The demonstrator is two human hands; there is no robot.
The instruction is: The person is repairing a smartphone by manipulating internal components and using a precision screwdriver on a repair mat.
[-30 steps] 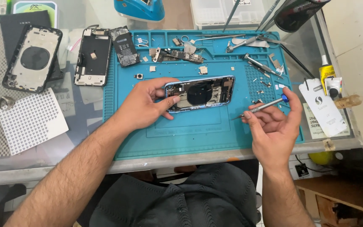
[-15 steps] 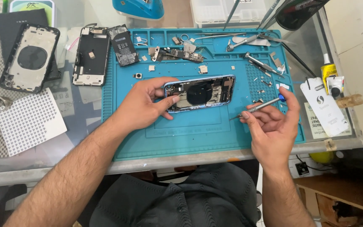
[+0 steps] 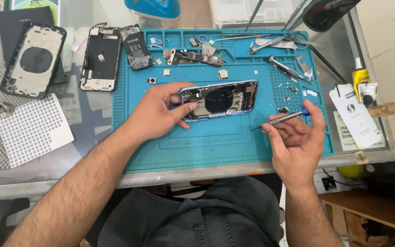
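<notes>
We see left hand [image 3: 154, 114] gripping left end of opened phone chassis [image 3: 219, 99], thumb and fingers pinching its edge; chassis lies flat mid teal repair mat [image 3: 216, 142]. Right hand [image 3: 296, 139] closed around small screwdriver [image 3: 282, 119], tip just off chassis corner. Loose logic board [image 3: 193, 56] near mat's far edge.

A glass-topped workbench [image 3: 92, 160] carries a teal silicone repair mat [image 3: 216, 146], which serves as the landmark. Just left of the mat lie a detached phone screen assembly [image 3: 99, 57] and, farther left, an empty phone back housing [image 3: 34, 60], with a white perforated sheet [image 3: 33, 128] and a metal ring [image 3: 4, 109] below that housing. Right of the mat rest a white card [image 3: 355, 116] and a small yellow glue bottle [image 3: 361, 78].
</notes>
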